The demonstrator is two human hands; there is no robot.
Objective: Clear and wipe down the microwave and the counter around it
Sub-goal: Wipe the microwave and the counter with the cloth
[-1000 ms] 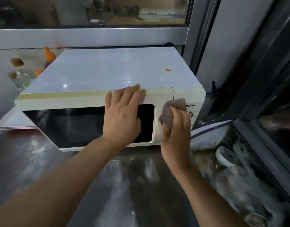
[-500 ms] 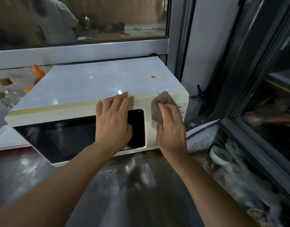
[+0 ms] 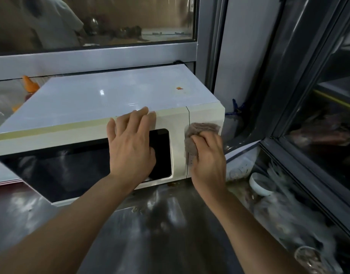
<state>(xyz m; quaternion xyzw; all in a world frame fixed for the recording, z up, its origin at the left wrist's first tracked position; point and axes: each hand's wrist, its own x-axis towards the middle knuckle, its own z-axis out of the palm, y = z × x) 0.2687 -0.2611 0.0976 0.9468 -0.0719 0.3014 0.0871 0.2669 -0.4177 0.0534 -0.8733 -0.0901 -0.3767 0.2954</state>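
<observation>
A white microwave [image 3: 103, 99] with a dark door window stands on a shiny steel counter [image 3: 160, 230]. My left hand [image 3: 131, 147] lies flat, fingers spread, on the right part of the door, fingertips at the top edge. My right hand [image 3: 208, 161] presses a brownish-grey cloth [image 3: 199, 131] against the control panel at the microwave's right end. The cloth sticks out above my fingers and hides most of the panel. Small crumbs lie on the counter under the microwave's front edge.
A glass-walled compartment to the right holds a small white bowl [image 3: 260, 183], plastic bags and a jar. Flat white trays [image 3: 4, 175] sit left of the microwave. An orange-capped bottle [image 3: 29, 85] stands behind it. A window with a metal frame runs behind.
My right hand has slid the cloth over the control panel, from its left side toward its upper right edge. My left hand has stayed on the door. The camera view has shifted.
</observation>
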